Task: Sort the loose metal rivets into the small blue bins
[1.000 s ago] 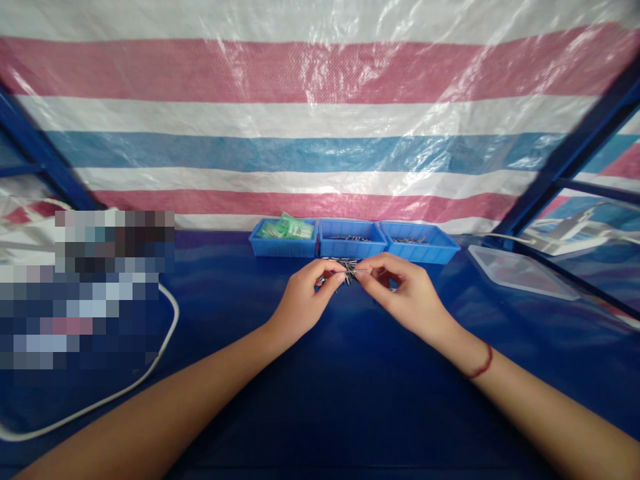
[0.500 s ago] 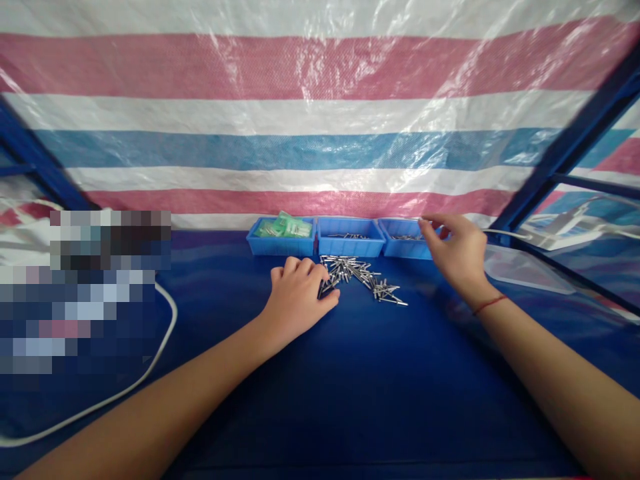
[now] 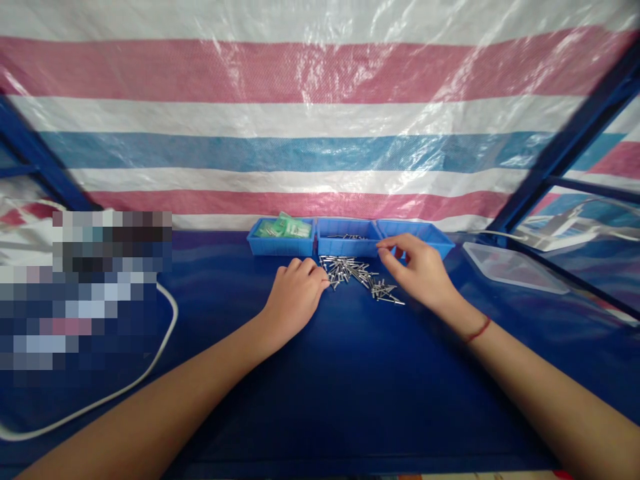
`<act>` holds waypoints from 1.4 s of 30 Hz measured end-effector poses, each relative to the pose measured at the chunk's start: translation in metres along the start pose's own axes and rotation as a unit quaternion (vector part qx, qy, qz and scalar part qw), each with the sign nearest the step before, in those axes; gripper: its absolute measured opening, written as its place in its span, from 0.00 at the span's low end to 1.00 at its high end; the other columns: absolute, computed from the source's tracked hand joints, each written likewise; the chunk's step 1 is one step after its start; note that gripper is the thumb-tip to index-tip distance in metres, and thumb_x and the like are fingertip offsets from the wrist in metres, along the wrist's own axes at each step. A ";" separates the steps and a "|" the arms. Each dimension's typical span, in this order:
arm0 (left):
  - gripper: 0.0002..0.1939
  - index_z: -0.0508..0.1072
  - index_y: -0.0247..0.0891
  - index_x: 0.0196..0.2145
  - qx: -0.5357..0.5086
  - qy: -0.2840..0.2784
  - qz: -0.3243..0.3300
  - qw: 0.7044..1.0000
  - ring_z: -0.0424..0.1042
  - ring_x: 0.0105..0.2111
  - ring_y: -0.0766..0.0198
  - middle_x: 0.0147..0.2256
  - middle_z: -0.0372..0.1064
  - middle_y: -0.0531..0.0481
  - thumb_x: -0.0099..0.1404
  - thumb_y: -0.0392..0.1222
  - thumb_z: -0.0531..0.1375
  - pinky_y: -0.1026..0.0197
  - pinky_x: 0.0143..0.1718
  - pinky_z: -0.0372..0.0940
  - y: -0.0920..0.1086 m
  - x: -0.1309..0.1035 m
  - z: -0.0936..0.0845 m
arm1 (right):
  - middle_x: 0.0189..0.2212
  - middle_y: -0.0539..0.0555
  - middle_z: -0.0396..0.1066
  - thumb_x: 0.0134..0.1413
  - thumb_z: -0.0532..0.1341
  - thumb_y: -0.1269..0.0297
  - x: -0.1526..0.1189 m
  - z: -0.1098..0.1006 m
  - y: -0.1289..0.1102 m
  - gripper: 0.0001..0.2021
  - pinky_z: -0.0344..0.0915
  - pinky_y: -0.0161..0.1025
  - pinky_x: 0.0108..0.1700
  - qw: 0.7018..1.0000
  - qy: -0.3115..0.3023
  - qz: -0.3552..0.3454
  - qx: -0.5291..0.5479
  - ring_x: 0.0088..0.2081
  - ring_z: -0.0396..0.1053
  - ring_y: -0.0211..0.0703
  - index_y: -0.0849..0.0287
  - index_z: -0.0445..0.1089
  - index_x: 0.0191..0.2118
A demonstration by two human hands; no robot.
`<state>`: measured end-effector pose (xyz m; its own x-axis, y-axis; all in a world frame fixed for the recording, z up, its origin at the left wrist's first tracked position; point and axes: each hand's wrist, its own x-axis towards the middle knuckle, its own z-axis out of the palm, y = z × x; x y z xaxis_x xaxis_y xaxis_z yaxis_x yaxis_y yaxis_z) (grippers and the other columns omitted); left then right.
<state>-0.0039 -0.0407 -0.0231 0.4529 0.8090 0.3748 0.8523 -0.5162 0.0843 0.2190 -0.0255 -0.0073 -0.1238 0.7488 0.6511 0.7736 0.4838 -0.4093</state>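
Several silvery metal pins or rivets lie in a loose pile (image 3: 349,269) on the blue table, in front of three blue bins. At the pile's left edge is my left hand (image 3: 296,297), its fingers bent and drawn together; what they hold, if anything, is hidden. My right hand (image 3: 420,270) hovers in front of the right bin (image 3: 440,238), thumb and forefinger apart, nothing visible between them. More metal pieces lie in the middle bin (image 3: 350,248). Green packets (image 3: 286,227) fill the left bin (image 3: 280,247).
A clear plastic lid (image 3: 515,268) lies at the right, near a white device (image 3: 560,227) with a cable. A white cable (image 3: 167,340) curves over the table's left side, beside a blurred-out area. Striped sheeting (image 3: 300,153) hangs behind, between blue frame posts.
My right hand has moved left and slightly down from the right bin toward the pile. My left hand's thumb and fingers have come together at the pile's edge.
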 end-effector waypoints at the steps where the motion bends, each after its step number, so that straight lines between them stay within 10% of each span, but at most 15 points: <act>1: 0.11 0.72 0.38 0.36 -0.031 0.010 -0.008 0.999 0.64 0.40 0.56 0.39 0.69 0.47 0.68 0.42 0.50 0.56 0.37 0.57 0.001 0.000 0.000 | 0.33 0.55 0.73 0.53 0.57 0.66 -0.003 0.003 -0.006 0.07 0.63 0.39 0.34 0.999 -0.023 -0.009 0.027 0.31 0.67 0.42 0.60 0.72 0.35; 11: 0.08 0.69 0.39 0.35 -0.274 0.036 -0.032 0.960 0.67 0.36 0.60 0.34 0.71 0.51 0.66 0.41 0.51 0.58 0.38 0.60 0.010 0.002 0.005 | 0.30 0.52 0.74 0.50 0.62 0.60 -0.016 0.013 -0.041 0.08 0.61 0.35 0.26 0.970 -0.080 0.045 0.227 0.26 0.66 0.37 0.58 0.74 0.33; 29: 0.06 0.69 0.39 0.38 -0.342 0.132 -0.003 0.931 0.70 0.37 0.63 0.37 0.71 0.49 0.64 0.41 0.56 0.60 0.41 0.64 0.012 0.001 0.004 | 0.30 0.53 0.74 0.54 0.58 0.60 -0.015 0.011 -0.037 0.09 0.63 0.37 0.31 0.977 -0.115 -0.012 0.181 0.30 0.67 0.39 0.57 0.73 0.31; 37: 0.09 0.69 0.41 0.43 -0.268 0.082 0.036 0.959 0.67 0.43 0.59 0.41 0.69 0.48 0.64 0.38 0.54 0.54 0.46 0.61 0.013 -0.003 0.006 | 0.19 0.51 0.66 0.46 0.62 0.54 0.008 0.000 0.027 0.13 0.56 0.36 0.21 0.936 0.111 0.270 0.197 0.18 0.58 0.36 0.60 0.69 0.23; 42: 0.07 0.72 0.42 0.38 -0.190 0.027 0.082 0.978 0.65 0.45 0.57 0.41 0.70 0.50 0.64 0.38 0.55 0.52 0.45 0.60 0.015 -0.006 0.006 | 0.12 0.46 0.54 0.49 0.57 0.48 0.017 -0.012 0.059 0.19 0.50 0.37 0.18 0.939 0.079 0.324 0.090 0.15 0.52 0.36 0.59 0.71 0.24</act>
<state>0.0076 -0.0516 -0.0294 0.5524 0.6954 0.4596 0.6062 -0.7136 0.3512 0.2700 0.0099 -0.0127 0.4404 0.8427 0.3098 0.5355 0.0305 -0.8440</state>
